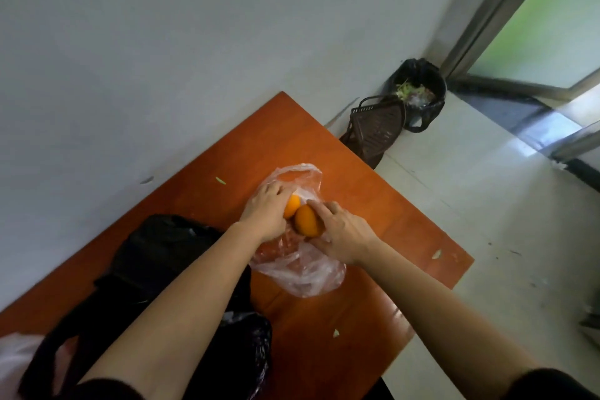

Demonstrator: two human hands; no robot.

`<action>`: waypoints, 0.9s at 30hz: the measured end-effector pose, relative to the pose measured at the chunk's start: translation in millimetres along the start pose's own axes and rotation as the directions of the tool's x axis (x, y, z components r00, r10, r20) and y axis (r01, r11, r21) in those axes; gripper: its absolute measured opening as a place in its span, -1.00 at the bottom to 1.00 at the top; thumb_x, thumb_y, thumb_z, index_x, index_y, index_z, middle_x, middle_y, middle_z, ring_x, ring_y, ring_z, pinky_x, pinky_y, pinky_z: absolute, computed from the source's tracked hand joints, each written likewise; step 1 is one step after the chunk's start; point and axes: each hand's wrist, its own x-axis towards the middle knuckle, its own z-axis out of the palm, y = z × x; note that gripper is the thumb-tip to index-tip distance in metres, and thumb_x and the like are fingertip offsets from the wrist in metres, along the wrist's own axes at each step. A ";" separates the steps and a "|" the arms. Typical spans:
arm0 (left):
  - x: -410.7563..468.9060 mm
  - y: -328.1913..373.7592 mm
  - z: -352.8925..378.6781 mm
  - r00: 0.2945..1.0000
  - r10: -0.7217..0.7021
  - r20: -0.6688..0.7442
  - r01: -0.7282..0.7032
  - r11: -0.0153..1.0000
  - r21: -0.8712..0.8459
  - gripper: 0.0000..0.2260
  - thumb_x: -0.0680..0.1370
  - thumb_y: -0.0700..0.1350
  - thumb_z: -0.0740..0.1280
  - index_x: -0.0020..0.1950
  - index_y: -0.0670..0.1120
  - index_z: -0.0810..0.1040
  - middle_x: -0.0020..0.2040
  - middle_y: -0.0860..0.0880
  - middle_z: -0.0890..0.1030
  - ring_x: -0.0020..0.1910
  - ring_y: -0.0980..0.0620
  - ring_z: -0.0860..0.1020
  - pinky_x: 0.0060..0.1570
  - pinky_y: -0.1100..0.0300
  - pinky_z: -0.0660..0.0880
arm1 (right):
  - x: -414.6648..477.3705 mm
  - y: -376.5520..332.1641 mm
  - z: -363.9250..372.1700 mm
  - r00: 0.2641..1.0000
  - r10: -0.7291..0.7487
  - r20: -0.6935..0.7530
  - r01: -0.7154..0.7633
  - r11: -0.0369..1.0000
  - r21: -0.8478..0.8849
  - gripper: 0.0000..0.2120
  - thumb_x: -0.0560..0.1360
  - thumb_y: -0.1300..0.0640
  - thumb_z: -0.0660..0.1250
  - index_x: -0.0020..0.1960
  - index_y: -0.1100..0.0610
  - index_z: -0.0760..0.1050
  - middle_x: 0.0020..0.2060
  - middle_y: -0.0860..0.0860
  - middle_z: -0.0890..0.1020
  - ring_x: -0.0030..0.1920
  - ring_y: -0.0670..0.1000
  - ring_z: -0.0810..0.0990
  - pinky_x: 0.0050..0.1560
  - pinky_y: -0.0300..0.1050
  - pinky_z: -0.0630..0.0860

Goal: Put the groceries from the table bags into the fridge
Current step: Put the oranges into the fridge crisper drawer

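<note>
Here, left hand (266, 214) clasping one orange (291, 205), right hand (341, 234) clasping another (306, 221), over clear bag (302, 273) mid-table (373, 214), black bag (156, 253) beside.

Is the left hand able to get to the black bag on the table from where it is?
Probably yes. The black bag lies right beside the left forearm with nothing between, but the left hand is wrapped around an orange in the clear bag, so it would need to let go first.
</note>
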 end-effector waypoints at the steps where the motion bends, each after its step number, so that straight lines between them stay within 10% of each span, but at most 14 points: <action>1: 4.5 -0.3 2.4 1.000 -0.011 0.022 0.011 1.000 -0.004 -0.28 0.46 -0.16 0.41 0.56 0.02 0.17 0.50 -0.09 0.25 0.50 -0.17 0.20 0.39 -0.08 0.33 | 0.3 4.1 2.9 1.000 -0.020 -0.016 0.020 1.000 0.015 -0.20 0.51 -0.27 0.32 0.58 -0.11 -0.01 0.40 0.08 0.39 0.25 0.21 0.53 0.07 0.11 0.56; 12: 5.5 -4.7 10.2 0.991 -0.059 -0.124 0.027 0.968 -0.248 -0.35 0.40 -0.31 0.38 0.47 0.03 0.38 0.47 -0.02 0.38 0.42 -0.11 0.38 0.34 0.04 0.39 | -0.4 16.1 6.2 0.990 -0.102 -0.100 0.113 0.986 0.119 -0.25 0.58 -0.18 0.30 0.62 -0.06 -0.01 0.46 0.08 0.36 0.29 0.20 0.51 0.11 0.12 0.56; 18: -35.5 -13.0 -18.1 0.891 -0.191 -0.412 0.007 0.913 -0.407 -0.75 0.50 -0.32 0.30 0.09 -0.07 0.62 0.03 -0.03 0.64 0.01 0.01 0.59 -0.01 0.25 0.42 | -16.7 -7.4 -4.4 0.994 -0.010 -0.106 0.039 0.962 0.271 -0.23 0.59 -0.18 0.31 0.63 -0.04 -0.02 0.47 0.12 0.34 0.30 0.20 0.49 0.24 0.09 0.51; 27: -74.5 -16.4 2.7 0.990 -0.055 -0.133 0.000 0.924 -0.383 -0.74 0.52 -0.28 0.27 0.13 -0.03 0.60 0.14 -0.06 0.62 0.10 -0.05 0.56 0.02 0.15 0.49 | -61.6 -40.4 14.7 0.995 0.099 0.003 -0.100 0.994 0.048 -0.23 0.58 -0.03 0.35 0.61 -0.09 -0.05 0.50 0.15 0.28 0.26 0.23 0.54 0.14 0.10 0.57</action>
